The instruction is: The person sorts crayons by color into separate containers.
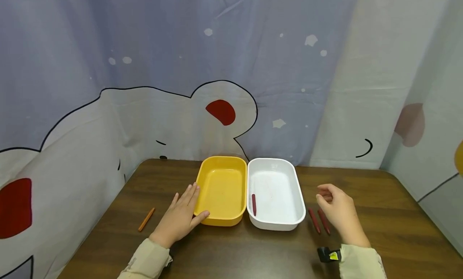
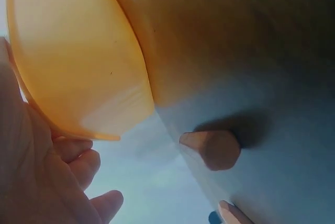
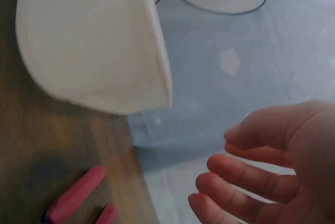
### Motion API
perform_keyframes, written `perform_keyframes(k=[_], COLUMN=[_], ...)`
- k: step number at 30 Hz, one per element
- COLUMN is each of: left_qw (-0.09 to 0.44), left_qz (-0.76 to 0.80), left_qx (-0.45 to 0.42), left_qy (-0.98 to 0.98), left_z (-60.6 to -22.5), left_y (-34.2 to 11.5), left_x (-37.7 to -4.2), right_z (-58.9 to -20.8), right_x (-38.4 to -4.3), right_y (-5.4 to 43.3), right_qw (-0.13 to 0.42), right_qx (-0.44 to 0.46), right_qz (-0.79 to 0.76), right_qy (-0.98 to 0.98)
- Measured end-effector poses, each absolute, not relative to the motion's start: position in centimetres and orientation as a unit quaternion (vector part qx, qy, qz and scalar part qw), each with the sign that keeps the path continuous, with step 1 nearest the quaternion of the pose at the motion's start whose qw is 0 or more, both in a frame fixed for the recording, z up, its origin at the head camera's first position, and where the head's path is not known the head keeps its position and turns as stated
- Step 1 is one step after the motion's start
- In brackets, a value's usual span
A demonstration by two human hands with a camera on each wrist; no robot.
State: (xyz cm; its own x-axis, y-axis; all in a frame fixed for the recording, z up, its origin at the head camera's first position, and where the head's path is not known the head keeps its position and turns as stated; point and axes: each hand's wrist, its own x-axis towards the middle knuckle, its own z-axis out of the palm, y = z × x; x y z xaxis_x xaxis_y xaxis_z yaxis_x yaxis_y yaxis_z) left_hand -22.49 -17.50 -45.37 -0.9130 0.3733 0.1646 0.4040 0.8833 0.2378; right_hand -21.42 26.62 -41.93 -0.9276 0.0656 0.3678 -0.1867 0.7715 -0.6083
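Note:
With its fingers extended, my left hand (image 1: 178, 221) rests on the near left rim of a yellow tray (image 1: 220, 221); the left wrist view shows the palm against the tray's side. An orange crayon (image 1: 146, 219) lies on the table left of that hand. Touching the yellow tray's right side is a white tray (image 1: 276, 226), with one dark red crayon (image 1: 254, 205) inside. My right hand (image 1: 339, 212) hovers right of the white tray, fingers loosely bent and holding nothing. Beneath it lie two dark red crayons (image 1: 314, 221) on the table.
Both trays stand near the back of the brown wooden table (image 1: 253, 255). A printed curtain (image 1: 173, 50) hangs behind it and along the sides. In the left wrist view, a second crayon (image 2: 234, 212) shows at the bottom edge. A black band device (image 1: 328, 255) is on my right wrist.

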Motion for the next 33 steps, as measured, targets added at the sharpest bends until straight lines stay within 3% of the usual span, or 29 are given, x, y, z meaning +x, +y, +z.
perform_keyframes(k=[13, 23, 33], left_qw=[0.022, 0.011, 0.009], left_qz=[-0.153, -0.158, -0.172], left_qx=[-0.191, -0.182, -0.180], left_qy=[-0.969, -0.970, -0.968], left_z=[-45.2, -44.7, -45.2], left_y=[-17.5, -17.8, -18.3], left_x=[-22.1, -21.9, -21.6], right_z=[-44.9, -46.2, -46.4], right_x=[-21.7, -21.8, -22.0], right_y=[28.9, 28.9, 28.2], right_qw=[0.025, -0.003, 0.008], right_qx=[-0.058, -0.080, -0.075], right_qz=[0.302, 0.314, 0.310], right_qy=[-0.951, -0.946, -0.948])
